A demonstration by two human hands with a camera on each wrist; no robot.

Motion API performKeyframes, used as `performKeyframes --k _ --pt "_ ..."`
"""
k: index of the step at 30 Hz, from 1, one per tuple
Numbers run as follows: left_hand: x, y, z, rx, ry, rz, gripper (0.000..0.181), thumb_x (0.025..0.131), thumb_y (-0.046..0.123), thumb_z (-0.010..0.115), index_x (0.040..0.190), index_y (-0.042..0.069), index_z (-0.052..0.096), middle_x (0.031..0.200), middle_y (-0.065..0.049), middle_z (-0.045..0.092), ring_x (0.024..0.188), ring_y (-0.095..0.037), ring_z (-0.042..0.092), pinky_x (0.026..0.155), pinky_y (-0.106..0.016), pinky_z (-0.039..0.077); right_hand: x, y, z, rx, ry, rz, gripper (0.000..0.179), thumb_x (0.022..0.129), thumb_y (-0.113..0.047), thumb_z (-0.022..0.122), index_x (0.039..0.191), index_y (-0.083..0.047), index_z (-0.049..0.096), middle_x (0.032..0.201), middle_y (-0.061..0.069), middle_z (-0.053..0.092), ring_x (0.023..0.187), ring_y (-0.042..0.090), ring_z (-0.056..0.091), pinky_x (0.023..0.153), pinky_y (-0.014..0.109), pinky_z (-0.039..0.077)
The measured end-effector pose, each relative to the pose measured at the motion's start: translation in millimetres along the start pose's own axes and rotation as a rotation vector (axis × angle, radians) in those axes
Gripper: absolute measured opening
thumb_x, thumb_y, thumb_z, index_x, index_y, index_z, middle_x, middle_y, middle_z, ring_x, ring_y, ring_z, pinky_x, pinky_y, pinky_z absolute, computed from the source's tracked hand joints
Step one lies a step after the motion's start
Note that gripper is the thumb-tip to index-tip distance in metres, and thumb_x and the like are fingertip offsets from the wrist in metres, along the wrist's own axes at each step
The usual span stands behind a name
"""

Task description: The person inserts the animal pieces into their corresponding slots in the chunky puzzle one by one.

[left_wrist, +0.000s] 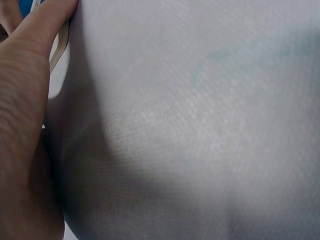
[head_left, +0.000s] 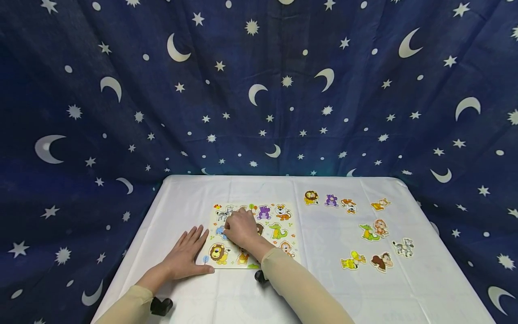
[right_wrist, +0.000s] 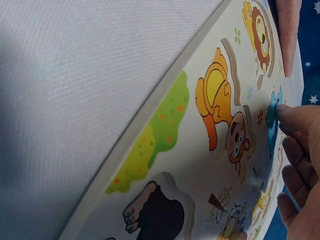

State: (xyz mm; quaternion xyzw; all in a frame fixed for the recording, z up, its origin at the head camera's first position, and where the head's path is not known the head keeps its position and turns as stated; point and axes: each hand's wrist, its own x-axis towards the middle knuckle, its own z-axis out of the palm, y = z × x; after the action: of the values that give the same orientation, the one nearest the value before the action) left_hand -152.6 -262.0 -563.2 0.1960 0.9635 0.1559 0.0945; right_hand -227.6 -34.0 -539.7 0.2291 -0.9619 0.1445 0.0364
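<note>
A flat animal puzzle board [head_left: 234, 248] lies on the white table, printed with animals in cut outlines. My left hand [head_left: 184, 256] rests flat with fingers spread at its left side, thumb at the near left corner. In the left wrist view, that hand [left_wrist: 22, 110] shows only at the left edge. Over the left middle of the board, my right hand [head_left: 244, 227] has its fingers curled and pinches a blue animal piece [right_wrist: 272, 120]. The thumb tip sits on the piece in the right wrist view. My right hand and forearm hide several pictures in the board's middle.
Loose animal pieces lie on the right side of the table, among them a lion [head_left: 311, 198], a purple hippo [head_left: 331, 201], a crocodile [head_left: 368, 232], a zebra [head_left: 403, 248] and a giraffe [head_left: 353, 261]. A dark blue curtain [head_left: 226, 90] hangs behind the table.
</note>
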Motion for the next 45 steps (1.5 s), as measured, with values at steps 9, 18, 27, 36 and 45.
performKeyframes --k 9,18,27,36,45 --pt "0.7 -0.7 1.0 0.005 0.013 0.008 0.124 0.075 0.086 0.063 0.164 0.009 0.024 0.170 -0.015 0.015 0.156 -0.035 0.009 0.125 -0.055 0.006 -1.3 0.6 1.1 -0.008 0.018 -0.002 0.016 0.087 -0.038 0.080 0.075 -0.028 0.076 0.074 -0.015 0.060 0.078 0.012 0.049 0.076 0.033 0.042" --pt "1.3 -1.4 1.8 0.002 0.046 0.032 0.122 0.075 0.082 0.067 0.163 0.007 0.026 0.169 -0.018 0.018 0.155 -0.038 0.012 0.124 -0.056 0.008 -1.0 1.5 2.5 0.006 0.027 0.004 0.014 0.086 -0.037 0.080 0.075 -0.029 0.076 0.074 -0.016 0.059 0.079 0.012 0.049 0.076 0.033 0.041" --pt "1.0 -0.3 -0.4 0.014 0.003 0.011 0.123 0.076 0.087 0.061 0.164 0.009 0.023 0.170 -0.016 0.015 0.156 -0.036 0.009 0.125 -0.055 0.005 -4.1 1.1 0.1 0.032 0.020 0.015 0.013 0.087 -0.039 0.080 0.083 -0.027 0.080 0.079 -0.014 0.062 0.079 0.012 0.048 0.077 0.034 0.042" --pt "1.4 -2.4 2.0 0.033 0.019 0.019 0.124 0.075 0.086 0.062 0.164 0.009 0.023 0.169 -0.016 0.016 0.156 -0.036 0.010 0.125 -0.055 0.006 -7.9 15.7 -20.4 0.059 0.054 -0.014 0.018 0.089 -0.040 0.079 0.102 -0.027 0.082 0.088 -0.012 0.068 0.082 0.011 0.052 0.081 0.034 0.045" --pt "0.7 -2.5 4.2 -0.002 0.029 0.025 0.123 0.076 0.085 0.063 0.163 0.008 0.024 0.169 -0.016 0.016 0.156 -0.036 0.010 0.125 -0.056 0.005 -16.9 46.2 -44.4 0.097 0.082 0.000 0.020 0.091 -0.039 0.078 0.105 -0.026 0.081 0.083 -0.013 0.063 0.078 0.010 0.045 0.079 0.034 0.041"
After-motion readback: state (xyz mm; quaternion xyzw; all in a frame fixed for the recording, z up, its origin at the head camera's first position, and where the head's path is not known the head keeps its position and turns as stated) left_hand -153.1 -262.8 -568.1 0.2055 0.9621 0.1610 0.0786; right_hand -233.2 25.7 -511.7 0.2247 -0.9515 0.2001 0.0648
